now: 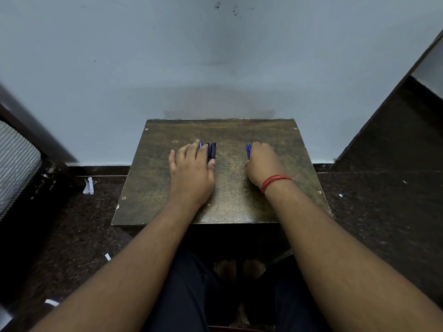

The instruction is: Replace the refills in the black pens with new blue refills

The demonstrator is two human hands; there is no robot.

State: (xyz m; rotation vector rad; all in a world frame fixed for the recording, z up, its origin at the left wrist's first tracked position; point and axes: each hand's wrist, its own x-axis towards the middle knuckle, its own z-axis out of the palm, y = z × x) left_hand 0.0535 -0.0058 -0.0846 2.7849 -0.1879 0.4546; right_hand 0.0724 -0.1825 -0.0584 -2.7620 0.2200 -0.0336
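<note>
Black pens beside left hand, wooden table

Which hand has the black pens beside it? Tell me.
The left hand: the black pens lie by its fingers. The right hand has only blue refills.

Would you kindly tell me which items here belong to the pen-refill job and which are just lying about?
Job: black pens by the left hand; blue refills by the right hand; wooden table.
Lying about: paper scraps on the floor; chair.
</note>
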